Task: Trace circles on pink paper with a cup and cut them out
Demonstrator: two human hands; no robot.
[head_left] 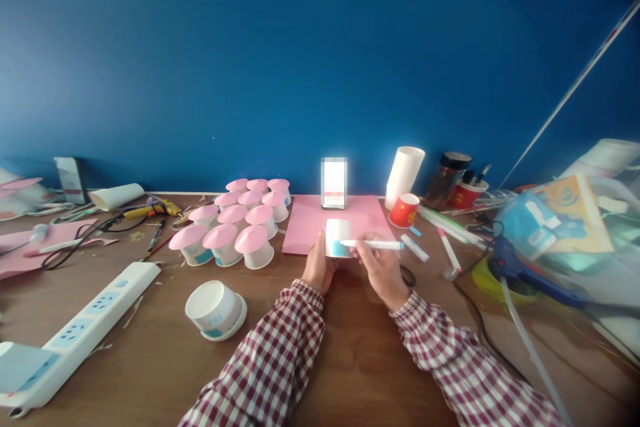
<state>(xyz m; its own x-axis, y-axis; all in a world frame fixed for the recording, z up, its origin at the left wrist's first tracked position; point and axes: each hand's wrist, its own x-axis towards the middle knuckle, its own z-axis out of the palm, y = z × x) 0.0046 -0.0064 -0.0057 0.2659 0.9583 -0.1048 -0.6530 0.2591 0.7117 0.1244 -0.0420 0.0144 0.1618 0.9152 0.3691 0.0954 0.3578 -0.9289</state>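
Note:
In the middle, my left hand (319,265) holds a white paper cup (338,230) from its left side, over the near edge of a pink sheet (305,220). The cup has a light blue patch on its side. My right hand (383,271) grips a white marker (377,245) with a light blue end, its tip pointing left against or close to the blue patch. Left of my hands stand several cups with pink cone tops (254,239). Nearer to me is a white cup (214,307) with no pink top.
A phone (334,187) stands behind the cup. To the right are a white cup stack (404,173), a red cup (405,209), a dark-lidded jar (447,177) and a blue-handled tool (540,285). A power strip (83,330) and glue gun (153,209) lie left.

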